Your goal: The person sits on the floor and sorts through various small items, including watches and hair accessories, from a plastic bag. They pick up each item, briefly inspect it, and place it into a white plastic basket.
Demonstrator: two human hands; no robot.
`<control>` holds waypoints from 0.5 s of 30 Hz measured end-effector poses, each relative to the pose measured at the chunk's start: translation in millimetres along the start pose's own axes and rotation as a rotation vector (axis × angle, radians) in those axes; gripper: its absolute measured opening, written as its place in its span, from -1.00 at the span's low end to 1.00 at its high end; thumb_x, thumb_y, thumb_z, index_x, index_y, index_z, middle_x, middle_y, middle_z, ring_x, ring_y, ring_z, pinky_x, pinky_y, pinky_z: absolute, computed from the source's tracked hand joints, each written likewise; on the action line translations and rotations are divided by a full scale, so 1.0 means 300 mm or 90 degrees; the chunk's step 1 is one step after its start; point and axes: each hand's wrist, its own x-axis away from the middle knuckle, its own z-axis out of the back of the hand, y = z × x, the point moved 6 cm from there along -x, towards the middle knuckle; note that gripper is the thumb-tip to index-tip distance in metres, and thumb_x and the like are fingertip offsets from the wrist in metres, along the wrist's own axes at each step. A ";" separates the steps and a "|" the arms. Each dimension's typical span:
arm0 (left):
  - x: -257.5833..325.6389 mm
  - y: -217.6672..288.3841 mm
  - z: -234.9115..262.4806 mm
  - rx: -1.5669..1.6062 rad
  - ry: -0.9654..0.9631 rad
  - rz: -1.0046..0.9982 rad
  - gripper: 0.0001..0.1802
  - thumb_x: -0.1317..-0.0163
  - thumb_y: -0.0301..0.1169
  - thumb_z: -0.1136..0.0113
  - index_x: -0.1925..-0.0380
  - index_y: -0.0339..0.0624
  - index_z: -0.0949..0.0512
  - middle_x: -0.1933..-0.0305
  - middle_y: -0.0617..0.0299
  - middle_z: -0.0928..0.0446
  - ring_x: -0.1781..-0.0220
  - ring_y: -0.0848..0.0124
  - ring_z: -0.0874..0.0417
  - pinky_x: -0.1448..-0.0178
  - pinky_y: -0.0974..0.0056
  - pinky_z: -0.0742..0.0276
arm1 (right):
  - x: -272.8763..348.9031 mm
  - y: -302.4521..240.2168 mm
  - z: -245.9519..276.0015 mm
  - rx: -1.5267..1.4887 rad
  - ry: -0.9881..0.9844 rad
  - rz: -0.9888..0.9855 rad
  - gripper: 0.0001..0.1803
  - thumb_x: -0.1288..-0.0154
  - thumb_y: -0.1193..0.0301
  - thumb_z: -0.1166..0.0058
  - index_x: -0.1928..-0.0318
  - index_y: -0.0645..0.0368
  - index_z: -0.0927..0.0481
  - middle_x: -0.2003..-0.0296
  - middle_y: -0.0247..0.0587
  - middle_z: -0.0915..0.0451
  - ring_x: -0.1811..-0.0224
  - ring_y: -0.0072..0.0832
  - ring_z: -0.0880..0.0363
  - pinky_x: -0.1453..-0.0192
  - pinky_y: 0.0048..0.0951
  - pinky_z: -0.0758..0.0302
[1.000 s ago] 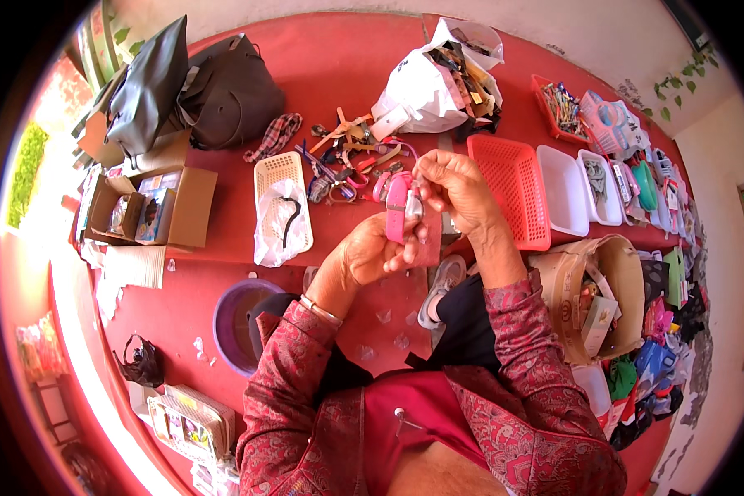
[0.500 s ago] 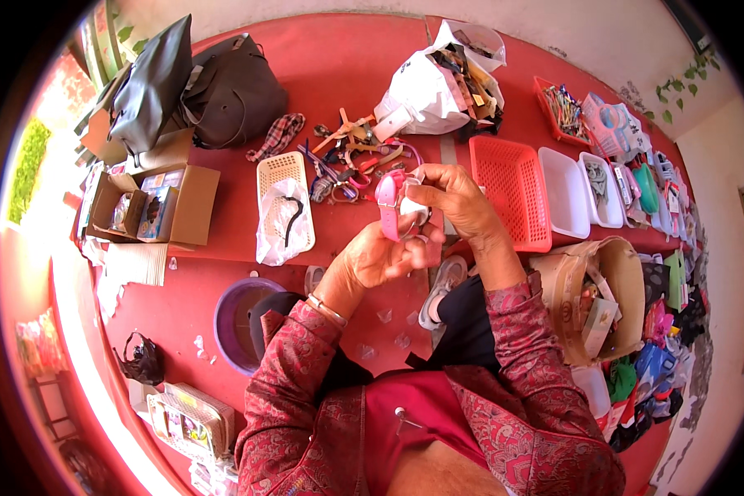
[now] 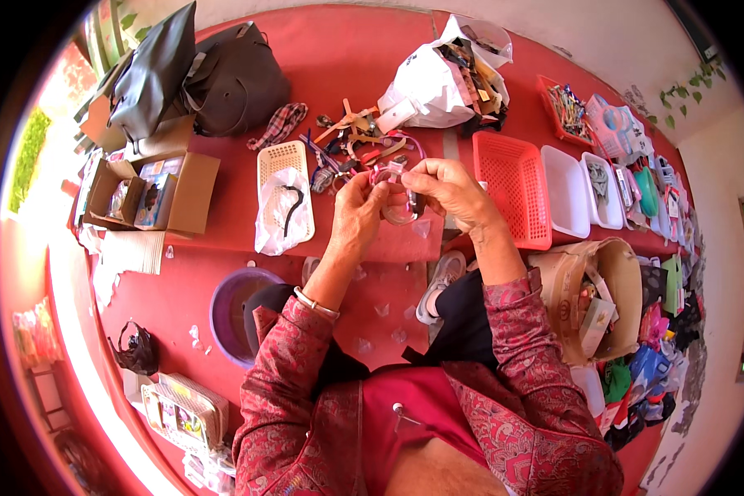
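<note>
Before my chest, at the edge of the red raised surface, both hands work on a pink wristwatch [image 3: 386,174], seen partly against the pile behind it. My left hand [image 3: 360,211] pinches its left side between thumb and fingers. On the other side my right hand [image 3: 459,194] is closed on it, thumb against the fingertips. A clear ring-shaped piece [image 3: 399,217] shows below the fingers; whether it belongs to the watch I cannot tell. Just beyond lies a tangled pile of watches and straps [image 3: 360,145].
Left of the pile stands a cream basket [image 3: 274,157] with a plastic bag; to the right, a red basket [image 3: 508,165] and white trays [image 3: 564,190]. Nearer are a purple bucket [image 3: 227,335] and a large carton [image 3: 558,310]. A stuffed white bag [image 3: 422,91] stands behind.
The pink watch has turned and its hanging strap no longer shows. My left hand has moved up and left, from palm-up to a pinch; the right has shifted slightly down.
</note>
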 end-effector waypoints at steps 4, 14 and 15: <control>-0.011 -0.008 0.041 -0.059 0.017 -0.004 -0.81 -0.19 -0.47 0.04 0.26 -0.38 -0.40 0.41 0.23 -0.48 0.42 0.58 -0.50 0.41 0.48 -0.44 | 0.005 0.025 -0.024 -0.151 -0.093 -0.066 -0.73 -0.07 0.29 -0.15 0.34 0.24 -0.51 0.57 -0.48 -0.44 0.68 -0.79 -0.31 0.65 -0.78 -0.14; 0.022 0.049 0.039 -0.139 0.146 -0.010 -0.82 -0.15 -0.48 0.02 0.30 -0.40 -0.42 0.47 0.11 -0.54 0.55 0.44 -0.56 0.53 0.42 -0.48 | -0.010 0.053 -0.078 -0.174 -0.163 -0.056 -0.77 -0.13 0.33 -0.07 0.32 0.26 -0.51 0.53 -0.39 -0.48 0.61 -0.80 -0.33 0.64 -0.81 -0.15; 0.013 0.033 0.048 -0.083 0.133 -0.008 -0.81 -0.15 -0.48 0.03 0.29 -0.41 -0.41 0.45 0.10 -0.55 0.51 0.42 -0.58 0.49 0.41 -0.50 | -0.012 0.047 -0.082 -0.221 -0.167 -0.044 -0.77 -0.16 0.32 -0.02 0.30 0.25 -0.49 0.51 -0.34 -0.50 0.62 -0.78 -0.32 0.65 -0.82 -0.14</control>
